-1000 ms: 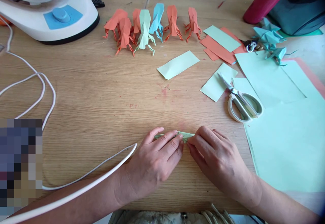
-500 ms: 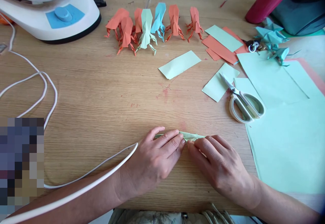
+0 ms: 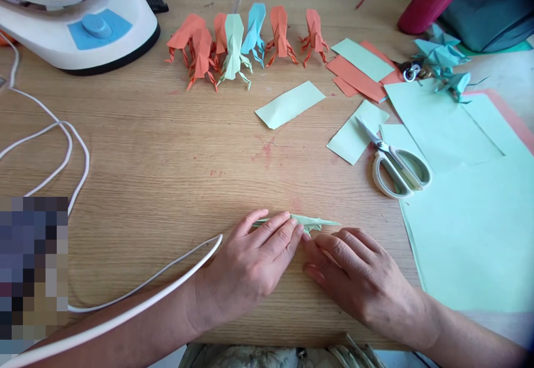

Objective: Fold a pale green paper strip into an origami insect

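A slim, pale green piece of folded paper (image 3: 311,223) lies on the table near its front edge, its pointed end toward the right. My left hand (image 3: 261,251) presses it down with fingers laid over its left part, so that part is mostly hidden. Just below the paper is my right hand (image 3: 354,273), fingers loosely bent and thumb apart from them, with no paper between them. Its index fingertip is close to the paper's lower edge beside my left fingertips; whether it touches is unclear.
Scissors (image 3: 396,162) lie across a green paper piece (image 3: 352,137) at right, beside large green sheets (image 3: 471,218). Several folded paper figures (image 3: 233,45) stand at the back. A white cable (image 3: 146,301) crosses my left forearm. A white fan base (image 3: 104,34) is back left.
My right hand has drawn back slightly from the folded paper, baring its pointed right end. My left hand stays on the paper. The whole view has shifted a little.
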Tool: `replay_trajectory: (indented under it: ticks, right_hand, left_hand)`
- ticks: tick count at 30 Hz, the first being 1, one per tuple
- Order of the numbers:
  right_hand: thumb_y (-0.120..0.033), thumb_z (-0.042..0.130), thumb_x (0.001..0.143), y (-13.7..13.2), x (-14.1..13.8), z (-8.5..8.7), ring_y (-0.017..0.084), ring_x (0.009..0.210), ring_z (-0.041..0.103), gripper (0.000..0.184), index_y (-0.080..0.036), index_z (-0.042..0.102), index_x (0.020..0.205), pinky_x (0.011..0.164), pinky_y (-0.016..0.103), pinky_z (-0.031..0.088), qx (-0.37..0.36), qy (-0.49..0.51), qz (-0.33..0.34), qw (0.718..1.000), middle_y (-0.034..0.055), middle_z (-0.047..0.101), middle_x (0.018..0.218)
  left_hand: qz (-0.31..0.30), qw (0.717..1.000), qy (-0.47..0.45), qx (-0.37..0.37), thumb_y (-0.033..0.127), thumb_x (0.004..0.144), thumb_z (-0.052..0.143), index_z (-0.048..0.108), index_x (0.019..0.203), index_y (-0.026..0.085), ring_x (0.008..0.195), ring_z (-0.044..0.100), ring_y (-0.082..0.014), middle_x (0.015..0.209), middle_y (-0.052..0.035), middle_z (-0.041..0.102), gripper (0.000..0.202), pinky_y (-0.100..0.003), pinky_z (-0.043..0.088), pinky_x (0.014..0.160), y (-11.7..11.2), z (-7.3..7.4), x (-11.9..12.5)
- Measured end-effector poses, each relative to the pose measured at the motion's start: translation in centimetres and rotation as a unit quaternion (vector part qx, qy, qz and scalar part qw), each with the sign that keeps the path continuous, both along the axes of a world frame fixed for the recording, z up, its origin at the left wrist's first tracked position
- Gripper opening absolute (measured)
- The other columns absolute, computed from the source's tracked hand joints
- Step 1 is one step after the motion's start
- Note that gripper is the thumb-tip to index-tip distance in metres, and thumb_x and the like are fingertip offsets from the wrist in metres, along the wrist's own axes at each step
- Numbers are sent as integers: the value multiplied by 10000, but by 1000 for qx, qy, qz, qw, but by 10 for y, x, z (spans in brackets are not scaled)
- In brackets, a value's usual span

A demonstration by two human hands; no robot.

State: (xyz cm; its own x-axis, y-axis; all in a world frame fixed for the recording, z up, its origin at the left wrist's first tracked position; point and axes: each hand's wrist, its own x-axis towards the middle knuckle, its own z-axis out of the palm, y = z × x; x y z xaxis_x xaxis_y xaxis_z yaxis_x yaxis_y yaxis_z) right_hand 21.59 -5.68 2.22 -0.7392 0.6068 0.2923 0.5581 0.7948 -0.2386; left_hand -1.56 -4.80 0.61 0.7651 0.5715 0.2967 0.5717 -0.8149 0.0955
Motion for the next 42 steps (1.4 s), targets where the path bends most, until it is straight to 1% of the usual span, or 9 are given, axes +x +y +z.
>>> replay_trajectory:
  ticks: [5,8,10,15,24,30,35,39,42]
  right_hand:
    - [-301,578,964,1,7,3,226,804,615,335,-58,650,1183,713,395,556,-101,51,-6,994,132,660,937]
    - [-271,486,1004,3,11,5,214,847,617,309,-90,626,1212,757,377,563,-162,83,-31,983,129,644,988]
    - [-228,449,1015,5,11,5,199,832,613,290,-103,622,1212,742,353,565,-173,87,-49,980,117,639,970]
    - [-161,491,993,7,10,0,190,756,601,242,-100,633,1179,677,358,542,-113,55,-29,992,101,647,891]
    - [-78,489,973,10,8,-2,173,698,598,235,-62,643,1149,611,333,521,-31,13,11,999,82,666,831]
    - [-96,499,971,9,8,-2,175,685,573,224,-39,665,1112,608,339,491,-24,-7,8,1000,97,654,841]
    - [-140,494,973,9,10,-5,188,706,560,223,-78,683,1074,647,349,492,-61,5,-11,998,91,627,849]
    - [-146,504,973,7,13,-8,197,736,547,238,-69,670,1125,669,352,492,-69,22,-14,997,103,621,871]
    - [-132,513,970,5,14,-8,195,718,538,236,-58,668,1132,654,353,479,-39,9,-3,999,98,615,839]
  left_hand:
    - [-2,1000,12,-7,127,1002,493,573,1342,76,1287,550,-244,1338,-117,642,353,-452,438,1087,1,1,-1]
    - [-9,1000,18,-4,117,1004,475,573,1341,60,1282,550,-252,1338,-124,639,356,-455,446,1073,1,2,-1]
    - [-11,1000,22,-4,114,1009,457,569,1347,58,1288,542,-253,1350,-121,634,361,-456,441,1073,1,2,-2]
    - [2,1000,24,-3,124,1017,446,569,1359,93,1316,512,-245,1375,-105,625,365,-454,413,1095,-1,-1,-2]
    - [-11,1000,28,-2,125,1021,422,569,1350,59,1295,538,-260,1332,-133,645,366,-454,425,1084,1,5,0]
    - [9,1000,17,-16,112,1017,434,594,1325,85,1240,572,-243,1295,-113,668,348,-445,425,1084,1,6,4]
    - [28,998,-6,-49,122,1026,425,620,1292,133,1233,571,-213,1250,-88,689,330,-413,441,1067,2,6,6]
    - [12,998,5,-61,109,1020,418,580,1344,145,1278,536,-217,1311,-86,658,364,-438,392,1099,2,4,0]
    - [4,998,26,-52,114,1014,426,539,1385,131,1321,496,-236,1366,-93,623,388,-473,352,1120,0,2,-2]
